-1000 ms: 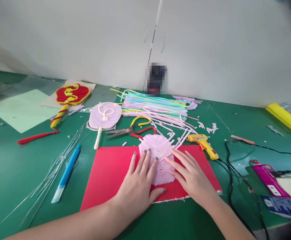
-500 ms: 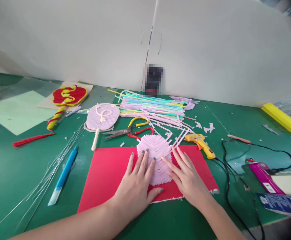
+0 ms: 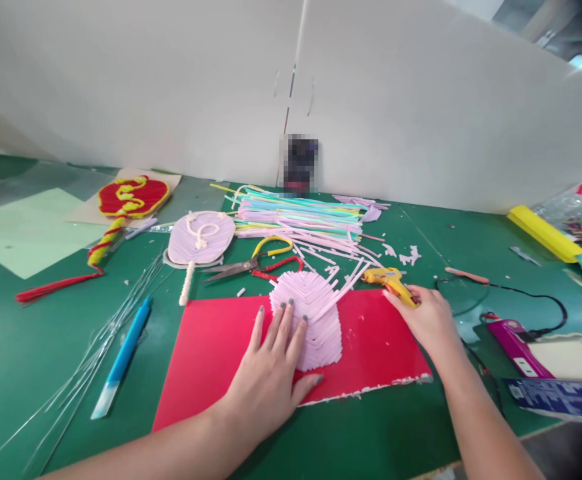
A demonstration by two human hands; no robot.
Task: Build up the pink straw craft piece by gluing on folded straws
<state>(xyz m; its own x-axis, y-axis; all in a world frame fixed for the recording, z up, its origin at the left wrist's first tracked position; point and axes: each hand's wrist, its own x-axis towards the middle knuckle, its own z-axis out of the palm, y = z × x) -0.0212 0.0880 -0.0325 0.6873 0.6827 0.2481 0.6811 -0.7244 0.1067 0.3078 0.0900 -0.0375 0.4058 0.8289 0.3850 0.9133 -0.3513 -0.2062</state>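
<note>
My left hand [image 3: 271,367] lies flat with its fingers spread, pressing the left side of a pale lilac oval panel [image 3: 321,340] made of slanted strips. The panel rests on a red sheet [image 3: 215,353]. A loose lilac strip [image 3: 343,290] runs from the panel's middle toward the upper right. On the right, my right hand [image 3: 431,320] has its thumb and fingers around the handle of a yellow hot glue gun [image 3: 388,279], which still lies on the table with its nozzle pointing left. Part of the handle is hidden by the hand.
Scissors [image 3: 241,268] and a bundle of coloured strips [image 3: 295,217] lie behind the red sheet. Further left are a lilac fan [image 3: 201,240], a red-and-yellow fan [image 3: 133,197], wires [image 3: 105,333] and a blue cutter [image 3: 125,360]. A black cable and purple box [image 3: 518,347] lie right.
My right hand has left the lilac panel and moved right, closing on the glue gun's handle. The left hand stays on the panel. The view has shifted slightly.
</note>
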